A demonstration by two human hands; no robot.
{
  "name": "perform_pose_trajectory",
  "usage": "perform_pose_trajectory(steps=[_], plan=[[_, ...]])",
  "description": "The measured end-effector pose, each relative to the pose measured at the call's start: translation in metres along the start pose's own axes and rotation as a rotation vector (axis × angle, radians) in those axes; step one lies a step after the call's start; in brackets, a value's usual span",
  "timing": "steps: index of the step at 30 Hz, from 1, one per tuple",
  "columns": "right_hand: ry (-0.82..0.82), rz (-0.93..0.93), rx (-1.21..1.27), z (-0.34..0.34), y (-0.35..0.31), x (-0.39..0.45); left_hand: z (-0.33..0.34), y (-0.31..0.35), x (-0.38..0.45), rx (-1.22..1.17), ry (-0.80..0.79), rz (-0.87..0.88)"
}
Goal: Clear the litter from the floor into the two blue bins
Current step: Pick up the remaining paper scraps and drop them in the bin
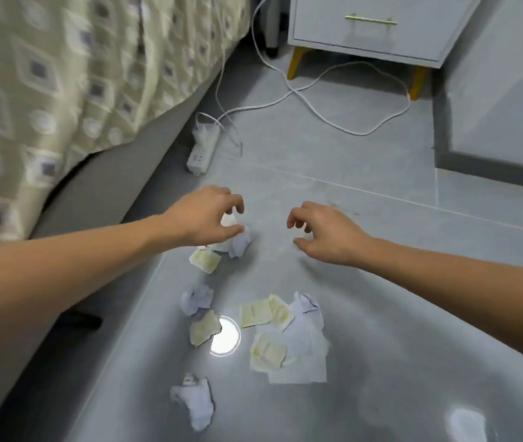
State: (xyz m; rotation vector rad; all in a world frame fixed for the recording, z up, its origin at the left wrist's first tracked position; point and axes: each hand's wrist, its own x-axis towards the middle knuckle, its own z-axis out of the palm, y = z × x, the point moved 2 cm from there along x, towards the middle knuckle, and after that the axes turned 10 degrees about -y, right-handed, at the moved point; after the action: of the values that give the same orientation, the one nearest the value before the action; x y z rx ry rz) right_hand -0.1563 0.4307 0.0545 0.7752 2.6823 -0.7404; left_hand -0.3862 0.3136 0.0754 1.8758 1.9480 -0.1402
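Left hand (204, 218) has its grip curled over a crumpled white paper ball (237, 242), thumb and fingers closing round the top of it, though whether the paper is lifted off the grey floor (365, 224) cannot be told. Right hand (327, 232) hovers beside that same ball, on the side away from the bed, its grip loosely curled and holding nothing.

Just nearer the camera than the ball lies a yellowish scrap (205, 260), almost touching it. Further toward the camera from the ball sits a second crumpled paper (197, 299), with another yellowish scrap (204, 328) just beyond it next to a bright round light reflection (225, 336). Off to the side of these, away from the bed, a flat white sheet (304, 355) carries three overlapping yellowish pieces (266, 314) on and beside it. A third crumpled paper (194, 400) lies farthest from the ball, closest to the camera.

Beyond the ball, against the bed base, is a white power strip (201, 151), its white cord (317, 113) looping across the floor toward a grey nightstand (371, 23) on yellow legs. A patterned bedspread (62, 74) hangs over the bed beside the ball. Neither blue bin shows.
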Motion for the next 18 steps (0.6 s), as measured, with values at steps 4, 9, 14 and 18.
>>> perform_pose_trajectory(steps=[4,9,14,18], plan=[[-0.065,-0.042,0.017,0.023,-0.044,0.044,0.036,-0.039,-0.045,-0.028,-0.052,-0.171],[-0.147,-0.082,-0.074,0.044,-0.069,0.082,0.077,-0.045,-0.063,-0.056,-0.134,-0.264],[-0.231,-0.145,-0.292,0.066,-0.081,0.112,0.102,-0.030,-0.074,-0.061,-0.165,-0.156],[-0.286,-0.152,-0.379,0.076,-0.092,0.123,0.120,-0.033,-0.078,0.009,-0.213,-0.082]])
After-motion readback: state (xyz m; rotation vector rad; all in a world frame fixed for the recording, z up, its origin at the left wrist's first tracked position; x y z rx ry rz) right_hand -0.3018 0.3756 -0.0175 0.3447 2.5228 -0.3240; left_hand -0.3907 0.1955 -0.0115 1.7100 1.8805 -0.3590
